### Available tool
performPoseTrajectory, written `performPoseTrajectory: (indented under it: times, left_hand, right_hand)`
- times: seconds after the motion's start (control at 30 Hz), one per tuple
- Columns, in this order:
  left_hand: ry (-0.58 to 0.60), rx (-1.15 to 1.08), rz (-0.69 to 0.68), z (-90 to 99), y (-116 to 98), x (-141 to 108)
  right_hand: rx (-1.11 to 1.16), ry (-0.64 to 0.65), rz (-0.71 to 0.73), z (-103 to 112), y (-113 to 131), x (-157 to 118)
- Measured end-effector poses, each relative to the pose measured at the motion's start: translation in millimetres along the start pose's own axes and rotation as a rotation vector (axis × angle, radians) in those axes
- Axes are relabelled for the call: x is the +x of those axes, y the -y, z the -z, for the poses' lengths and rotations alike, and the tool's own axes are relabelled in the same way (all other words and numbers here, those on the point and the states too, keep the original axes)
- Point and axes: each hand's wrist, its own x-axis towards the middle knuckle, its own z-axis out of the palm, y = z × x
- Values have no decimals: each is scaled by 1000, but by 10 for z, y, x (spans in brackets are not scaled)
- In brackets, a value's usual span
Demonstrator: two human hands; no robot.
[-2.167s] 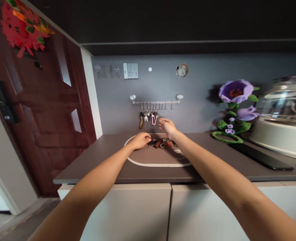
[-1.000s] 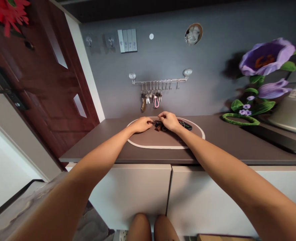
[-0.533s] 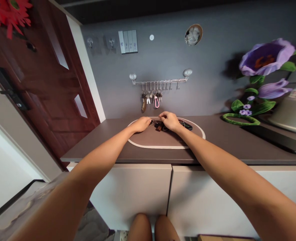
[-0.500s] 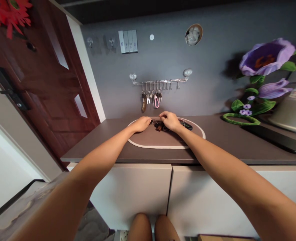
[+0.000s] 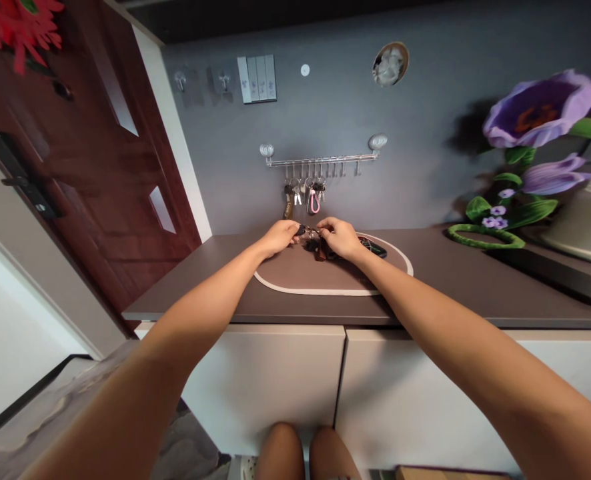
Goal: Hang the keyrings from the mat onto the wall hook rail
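My left hand [image 5: 279, 237] is closed on a black key piece at the left end of a bunch of keys [image 5: 311, 233]. My right hand [image 5: 339, 238] pinches the same bunch from the right, near its metal rings. The keys hang between both hands, just above a brown oval mat [image 5: 320, 280] with a white rim. Below the right fingers is a small brown tag [image 5: 320, 253]. Dark cords and a black item [image 5: 375, 249] lie on the mat to the right, partly behind the right hand.
A clear hook rail [image 5: 323, 161] on the grey wall carries several key sets [image 5: 303, 192]. Purple felt flowers [image 5: 535, 117] with a green ring base [image 5: 485, 237] stand at the right beside a black tray [image 5: 550, 273]. White cabinet doors [image 5: 265, 373] are below the counter.
My left hand has risen slightly, lifting the left part of the key bunch off the mat. My right hand has risen a little too, and the brown tag now hangs more upright.
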Motion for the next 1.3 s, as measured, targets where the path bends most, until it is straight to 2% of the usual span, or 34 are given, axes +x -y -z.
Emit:
performPoseTrajectory:
  times: [0.27,0.43,0.63,0.9,1.3]
  left_hand:
    - [-42,-171,-67,84,-37,18]
    - [-28,-286,-84,106,-107,0]
    - [-1,-364,-122,129,-184,-20]
    - [71,-380,-133,110,-218,-54]
    - [-26,-354,-127,134,-176,-18]
  right_hand:
    - [72,-20,86,21,74,-25]
    - [92,-15,155,36,152,-49]
    - [71,-85,235,49,239,-71]
    - [78,-124,299,33,233,-67]
    - [83,-146,362,88,249,-53]
